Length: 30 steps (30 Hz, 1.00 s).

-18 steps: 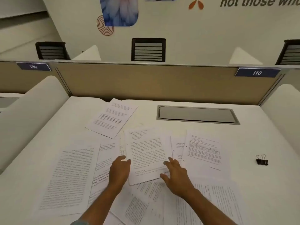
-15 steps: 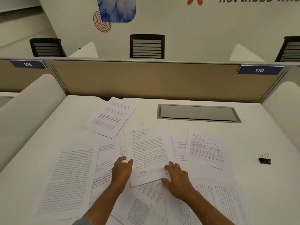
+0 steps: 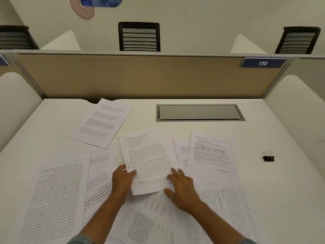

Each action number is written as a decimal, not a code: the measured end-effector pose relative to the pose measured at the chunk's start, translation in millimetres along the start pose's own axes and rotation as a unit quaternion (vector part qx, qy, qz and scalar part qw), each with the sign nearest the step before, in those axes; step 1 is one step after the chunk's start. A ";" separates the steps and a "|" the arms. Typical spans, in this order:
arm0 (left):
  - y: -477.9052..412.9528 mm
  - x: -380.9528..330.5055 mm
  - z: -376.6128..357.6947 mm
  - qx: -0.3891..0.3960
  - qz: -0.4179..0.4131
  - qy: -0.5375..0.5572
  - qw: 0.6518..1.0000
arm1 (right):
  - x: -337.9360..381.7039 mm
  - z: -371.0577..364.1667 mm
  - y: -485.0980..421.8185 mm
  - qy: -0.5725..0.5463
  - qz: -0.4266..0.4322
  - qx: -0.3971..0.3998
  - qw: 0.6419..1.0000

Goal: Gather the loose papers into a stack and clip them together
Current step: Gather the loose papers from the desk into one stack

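Far-left sheet (image 3: 56, 196) lies flat, untouched, same spot as 0.5 s ago. Left hand (image 3: 123, 182) now pinches the left edge of the centre sheet (image 3: 149, 161), thumb on top and fingers apparently tucked under; earlier it only sat beside that edge, fingers loose, not gripping. The centre sheet sits mid-desk on top of the scattered pages, and its left side looks slightly raised; earlier it lay flat. Right hand (image 3: 182, 189) has its fingers straight and spread, pressing the sheet's lower right corner, much as before but a bit further onto the paper. My read: the first sheet is secured and gathering has just begun, with nothing stacked yet. Table sheet (image 3: 211, 155) is just right of the centre one, with another page edge showing between them, unmoved. Binder clip (image 3: 268, 156) stands alone on the desk (image 3: 281, 182), well apart from the papers and both hands, unused. The view has also tipped down since earlier.
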<state>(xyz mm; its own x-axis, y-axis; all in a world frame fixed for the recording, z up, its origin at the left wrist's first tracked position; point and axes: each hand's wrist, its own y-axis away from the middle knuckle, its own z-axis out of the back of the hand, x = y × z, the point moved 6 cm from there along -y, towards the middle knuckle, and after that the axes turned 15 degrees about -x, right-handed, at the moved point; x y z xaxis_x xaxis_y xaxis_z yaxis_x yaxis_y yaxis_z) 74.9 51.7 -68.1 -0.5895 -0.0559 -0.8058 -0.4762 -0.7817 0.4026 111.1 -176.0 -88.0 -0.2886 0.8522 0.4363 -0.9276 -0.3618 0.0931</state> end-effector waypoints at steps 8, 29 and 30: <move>9.2 -10.9 24.5 -0.001 -0.063 0.020 0.998 | -13.0 35.4 -1.8 -0.226 -0.122 -0.131 0.957; 69.4 13.2 -41.5 0.154 0.000 0.009 0.988 | -127.0 105.0 28.6 -0.309 -0.337 -0.287 0.842; 67.4 14.1 -42.1 0.145 0.000 0.007 0.989 | -145.2 113.8 26.3 -0.256 -0.349 -0.321 0.843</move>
<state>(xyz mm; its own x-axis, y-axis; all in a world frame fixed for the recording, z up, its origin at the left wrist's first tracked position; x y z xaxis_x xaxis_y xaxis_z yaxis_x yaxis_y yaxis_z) 61.9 -27.9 -70.6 -0.5810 -0.0659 -0.8112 -0.6446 -0.5712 0.5081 155.5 -352.2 -47.1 0.3677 0.4393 0.8196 -0.8137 0.5786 0.0549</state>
